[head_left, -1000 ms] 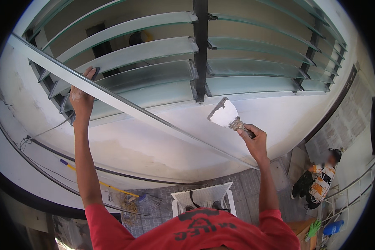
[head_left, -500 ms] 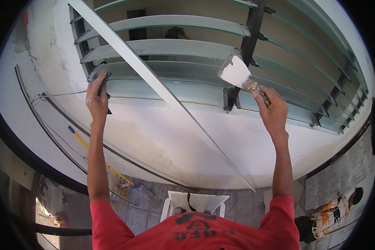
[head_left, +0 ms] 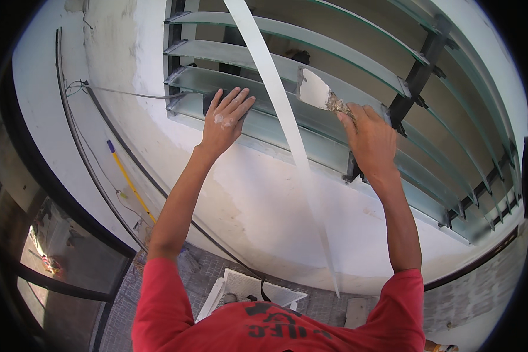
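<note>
My right hand (head_left: pixel 369 141) is closed round the grimy handle of a putty knife (head_left: pixel 337 105). White paste (head_left: pixel 314 91) covers much of its broad blade, which is raised in front of the window slats. My left hand (head_left: pixel 226 120), white smears on its back, reaches to the lower left slats with fingers stretched out. Under it shows a dark flat piece (head_left: pixel 207 103), held against the slats; most of it is hidden by the hand. The louvre window (head_left: pixel 264 138) has glass slats in a dark frame. A long white strip (head_left: pixel 278 97) slants across between my hands.
Below the window is a patchy white wall (head_left: pixel 252 193). Dark pipes (head_left: pixel 76 129), a thin cord (head_left: pixel 135 94) and a yellow pole (head_left: pixel 129 179) run along the left. A white perforated stand (head_left: pixel 240 284) is beneath me on grey paving. Another person's edge shows at lower right.
My view has turned and shifted. My left hand has moved right along the slats, its fingers now stretched over the dark piece. The putty knife remains in my right hand.
</note>
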A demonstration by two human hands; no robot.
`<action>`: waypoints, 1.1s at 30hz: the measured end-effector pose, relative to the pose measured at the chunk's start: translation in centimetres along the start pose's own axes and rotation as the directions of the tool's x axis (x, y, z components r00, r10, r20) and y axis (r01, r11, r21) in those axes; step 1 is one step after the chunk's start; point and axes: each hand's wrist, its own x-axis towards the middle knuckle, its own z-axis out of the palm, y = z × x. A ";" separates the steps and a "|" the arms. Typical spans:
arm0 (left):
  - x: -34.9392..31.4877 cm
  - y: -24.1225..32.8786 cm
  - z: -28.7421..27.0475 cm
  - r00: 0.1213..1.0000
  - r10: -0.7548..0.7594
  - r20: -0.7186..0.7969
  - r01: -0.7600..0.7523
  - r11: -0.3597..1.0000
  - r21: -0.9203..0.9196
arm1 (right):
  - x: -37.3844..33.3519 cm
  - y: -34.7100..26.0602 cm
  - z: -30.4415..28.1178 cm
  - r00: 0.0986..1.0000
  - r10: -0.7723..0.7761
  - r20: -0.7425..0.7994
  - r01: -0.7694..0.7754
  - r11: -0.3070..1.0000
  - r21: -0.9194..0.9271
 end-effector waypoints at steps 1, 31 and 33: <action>0.0 -0.1 0.1 1.000 -0.005 -0.019 0.005 1.000 -0.010 | 0.8 -0.8 0.7 0.999 -0.037 0.007 0.037 0.999 -0.020; -23.1 20.4 -7.4 -0.103 -0.616 0.781 0.478 -0.719 -0.504 | -28.4 -13.0 10.0 0.735 0.013 0.678 -0.678 0.043 0.734; -24.9 22.2 -7.6 -0.150 -0.574 0.805 0.414 -0.776 -0.476 | -29.6 -14.5 11.7 0.738 -0.027 0.675 -0.674 0.017 0.738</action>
